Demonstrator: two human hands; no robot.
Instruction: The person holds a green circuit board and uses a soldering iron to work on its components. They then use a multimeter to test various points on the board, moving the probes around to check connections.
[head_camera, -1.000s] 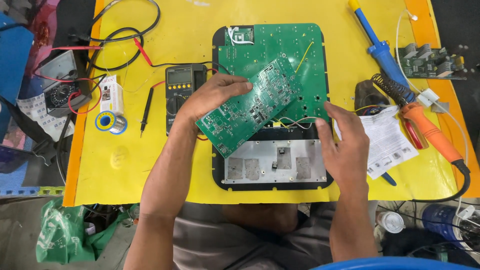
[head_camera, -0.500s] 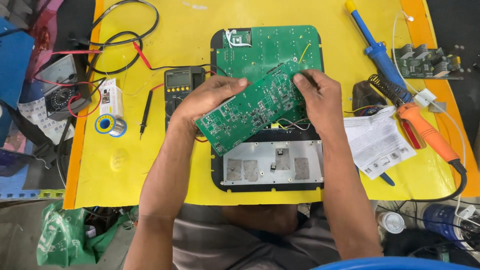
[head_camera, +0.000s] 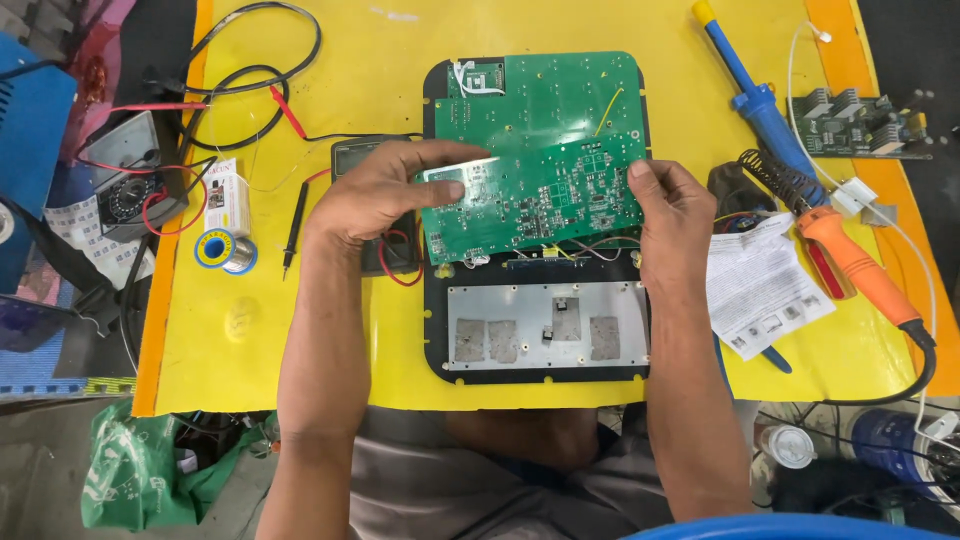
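I hold a green circuit board (head_camera: 535, 195) with both hands, solder side up, tilted a little. My left hand (head_camera: 385, 190) grips its left edge and my right hand (head_camera: 675, 205) grips its right edge. Thin wires run from the board down into an open black device case (head_camera: 540, 372) lying flat on the yellow table (head_camera: 290, 340). A larger green board (head_camera: 545, 95) fills the case's far half, and a grey metal plate (head_camera: 545, 330) with square pads covers the near half.
A multimeter (head_camera: 355, 155) with red and black leads lies behind my left hand. A solder spool (head_camera: 225, 250) and small box sit at the left. At the right lie a blue desoldering pump (head_camera: 755, 95), an orange soldering iron (head_camera: 855, 265), a paper leaflet (head_camera: 765, 285) and another small board (head_camera: 855, 120).
My right hand rose from the case's edge to the board's right end. The board swung from a steep slant to nearly level, held between both hands.
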